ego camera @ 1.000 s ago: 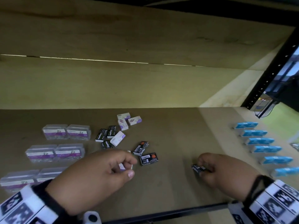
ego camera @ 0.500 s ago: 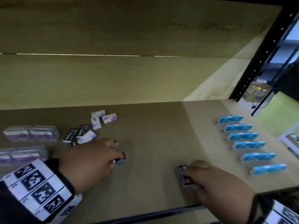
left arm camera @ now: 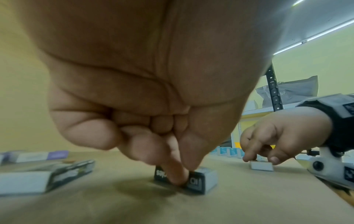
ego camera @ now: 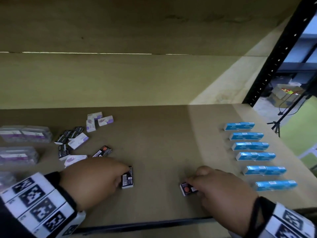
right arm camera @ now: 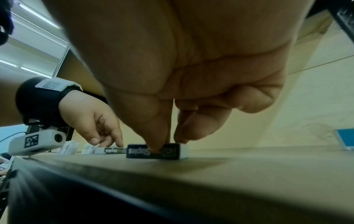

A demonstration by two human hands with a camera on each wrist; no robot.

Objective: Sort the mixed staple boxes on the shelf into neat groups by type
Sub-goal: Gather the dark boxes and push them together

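Two small black staple boxes lie flat near the shelf's front. My left hand point(ego camera: 126, 174) pinches one black box point(ego camera: 127, 178) between thumb and forefinger; the left wrist view shows this box point(left arm camera: 203, 181) under those fingertips. About a hand's width to its right, my right hand point(ego camera: 193, 186) pinches the other black box point(ego camera: 186, 189), and the right wrist view shows my thumb on the side of that box point(right arm camera: 138, 152). A mixed pile of black boxes point(ego camera: 68, 136) and white-purple boxes point(ego camera: 99, 120) lies at the back left.
Several blue boxes point(ego camera: 248, 146) stand in a column at the right. Clear plastic cases with purple labels point(ego camera: 25, 134) line the left side. One more black box point(ego camera: 103, 151) lies behind my left hand. The shelf's black front rail point(ego camera: 145, 225) runs close below both hands.
My left hand left the mixed pile, took hold of a black box and slid it right and toward the front. The right hand has kept its box near the front edge.
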